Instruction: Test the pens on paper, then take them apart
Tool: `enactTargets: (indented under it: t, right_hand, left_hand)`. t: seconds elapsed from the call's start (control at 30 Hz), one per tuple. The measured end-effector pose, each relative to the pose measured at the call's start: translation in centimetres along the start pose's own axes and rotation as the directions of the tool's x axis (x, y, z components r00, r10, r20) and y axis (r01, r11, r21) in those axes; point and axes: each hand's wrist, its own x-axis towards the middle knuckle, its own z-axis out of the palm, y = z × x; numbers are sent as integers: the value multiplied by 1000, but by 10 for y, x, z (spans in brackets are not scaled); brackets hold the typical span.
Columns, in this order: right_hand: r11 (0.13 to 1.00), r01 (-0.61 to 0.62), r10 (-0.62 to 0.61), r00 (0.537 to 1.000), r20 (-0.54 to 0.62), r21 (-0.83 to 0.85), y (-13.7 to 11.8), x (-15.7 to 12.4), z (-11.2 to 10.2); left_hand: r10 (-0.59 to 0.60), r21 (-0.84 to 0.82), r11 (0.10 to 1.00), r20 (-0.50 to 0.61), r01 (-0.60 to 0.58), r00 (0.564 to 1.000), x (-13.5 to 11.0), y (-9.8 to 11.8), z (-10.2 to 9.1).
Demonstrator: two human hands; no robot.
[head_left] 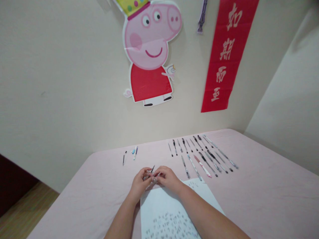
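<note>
My left hand (141, 181) and my right hand (167, 176) meet at the top edge of a white sheet of paper (159, 200) covered with small dark writing. Between their fingertips is a pen (153, 168), its dark slim end pointing up and away. Clear parts of it show among the fingers, but whether it is whole or in pieces I cannot tell. Both hands are closed, with thumbs and fingers pinching. To the right, beyond the paper, lie a pink and white pen (202, 166) and a clear pen (185, 167).
Several pens and refills (190, 145) lie in two rows on the pink cloth (261, 186). At the left lie a thin black refill (123, 160), a small black cap (126, 152), a blue piece (133, 151) and a white pen (135, 153). A wall (74, 99) stands behind.
</note>
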Motion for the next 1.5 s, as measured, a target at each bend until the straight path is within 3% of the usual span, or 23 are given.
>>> enactTargets:
  t: [0.4, 0.53, 0.67, 0.83, 1.5]
  right_hand:
    - [997, 70, -70, 996, -46, -16, -5, 1, -1]
    - [999, 13, -7, 985, -174, 32, -4, 2, -1]
    - [993, 3, 29, 965, -260, 122, -7, 1, -4]
    - [989, 18, 14, 977, -215, 144, -11, 0, -3]
    - [997, 63, -68, 987, -144, -35, -15, -3, 3]
  left_hand:
    - [-79, -105, 991, 69, 86, 994, 0, -1, -3]
    - [25, 99, 995, -9, -24, 1000, 4, -8, -4]
    - [267, 388, 883, 45, -263, 963, 8, -14, -8]
    - [331, 517, 783, 126, -347, 935, 7, -11, -9]
    - [339, 579, 717, 197, -389, 920, -1, 2, -4]
